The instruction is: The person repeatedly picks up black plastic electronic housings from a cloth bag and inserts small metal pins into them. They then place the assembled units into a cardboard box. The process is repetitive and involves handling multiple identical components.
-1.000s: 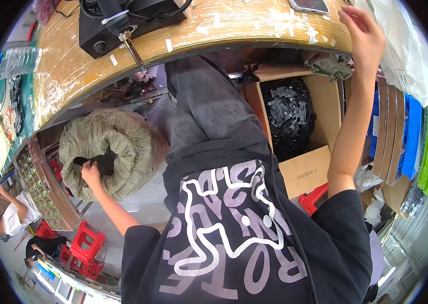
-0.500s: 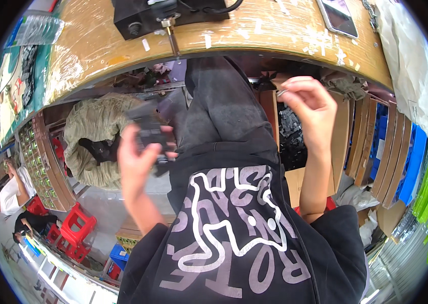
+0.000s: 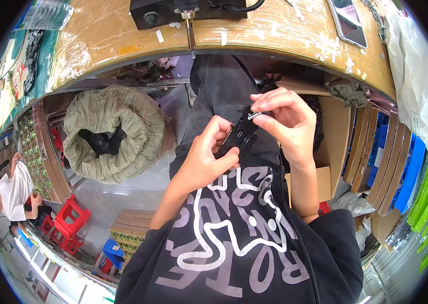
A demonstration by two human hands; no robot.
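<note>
My left hand (image 3: pixel 199 159) is closed around a black plastic part (image 3: pixel 244 134) with slots and ridges, held above my lap; the fingers and palm hide some of it. Between thumb and fingertips of my right hand (image 3: pixel 295 126) a small shiny metal piece (image 3: pixel 255 115) is pinched, at the upper right end of the black part. Whether the metal piece touches the plastic or sits inside it, I cannot tell.
A black machine (image 3: pixel 188 16) with a downward metal tip (image 3: pixel 190 38) stands at the bench's (image 3: pixel 269 35) front edge. A phone (image 3: pixel 348 23) lies at right. An open sack (image 3: pixel 118 162) holds black parts on the left; a cardboard box (image 3: pixel 333 147) stands right. Red stools (image 3: pixel 71 215) and a person (image 3: pixel 14 190) are far left.
My left hand has swung right from above the sack with the black plastic part. My right hand has come left and down with the metal piece, so both hands meet over my lap.
</note>
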